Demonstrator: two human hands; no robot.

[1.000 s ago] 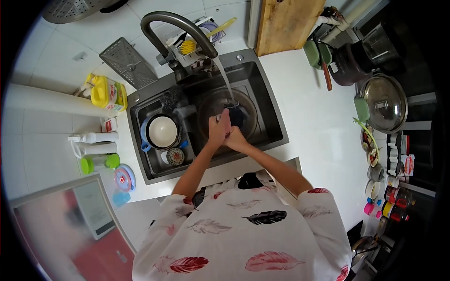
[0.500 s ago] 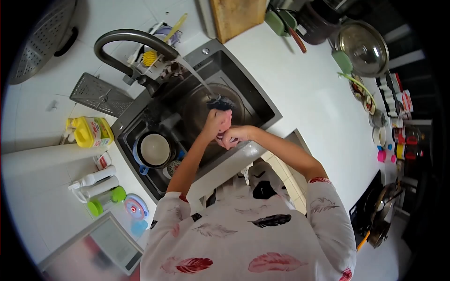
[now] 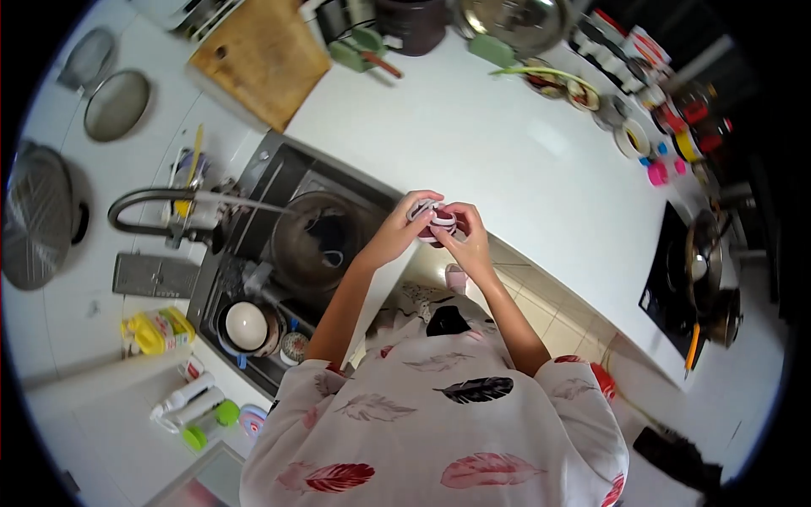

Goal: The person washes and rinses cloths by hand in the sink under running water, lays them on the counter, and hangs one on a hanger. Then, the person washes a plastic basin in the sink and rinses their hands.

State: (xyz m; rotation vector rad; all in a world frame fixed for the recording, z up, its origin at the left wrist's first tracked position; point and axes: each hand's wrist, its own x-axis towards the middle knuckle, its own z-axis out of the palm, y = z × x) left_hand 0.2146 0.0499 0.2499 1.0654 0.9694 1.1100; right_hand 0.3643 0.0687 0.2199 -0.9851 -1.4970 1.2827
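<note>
Both hands hold a small bunched cloth (image 3: 441, 221) with dark red and white stripes, over the counter's front edge to the right of the sink. My left hand (image 3: 397, 232) grips its left side, and my right hand (image 3: 466, 241) pinches it from the right. In the sink (image 3: 384, 196), a round metal basin (image 3: 291, 253) holds dark fabric (image 3: 331, 232) in water. Water runs from the curved faucet (image 3: 144, 198) towards the basin.
Left in the sink stand a white bowl (image 3: 247, 325) and a patterned cup (image 3: 294, 346). A yellow bottle (image 3: 160, 329) is beside it. A cutting board (image 3: 262, 63) leans at the back. The stove (image 3: 663, 283) lies right, with jars and a lidded pan behind.
The view has turned to the right. Both hands have moved away from the basin to the counter edge, and the striped cloth now shows between the fingers.
</note>
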